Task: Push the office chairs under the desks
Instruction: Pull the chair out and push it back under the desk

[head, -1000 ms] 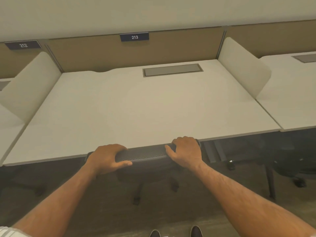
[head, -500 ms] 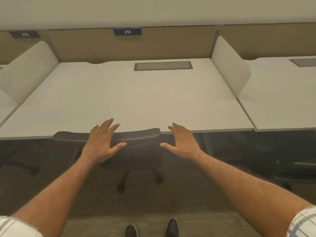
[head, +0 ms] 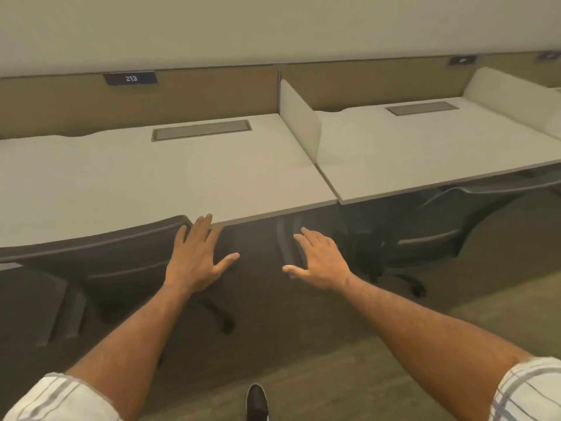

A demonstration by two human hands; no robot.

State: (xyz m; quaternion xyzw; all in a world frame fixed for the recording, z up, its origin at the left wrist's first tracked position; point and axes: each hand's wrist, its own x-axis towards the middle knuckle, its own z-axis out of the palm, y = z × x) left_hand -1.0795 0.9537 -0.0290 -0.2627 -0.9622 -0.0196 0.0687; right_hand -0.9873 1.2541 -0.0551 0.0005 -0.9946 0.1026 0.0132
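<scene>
A dark office chair (head: 115, 253) stands tucked under the white desk labelled 213 (head: 158, 183), its backrest top against the desk's front edge. My left hand (head: 197, 256) hovers open just right of that backrest, fingers spread, holding nothing. My right hand (head: 318, 259) is open too, in front of the dark gap below the desk's right corner. A second dark chair (head: 431, 226) sits partly under the neighbouring desk (head: 425, 156) to the right, its wheeled base showing.
White divider panels (head: 299, 120) separate the desks, and a tan back partition (head: 212, 92) runs behind them. A desk leg (head: 287, 247) stands between my hands. My shoe (head: 256, 401) shows on the grey carpet at the bottom.
Both hands let go of the chair's backrest and opened. The view swung right, so the chair under desk 213 now lies to my left and the neighbouring desk and chair came into sight.
</scene>
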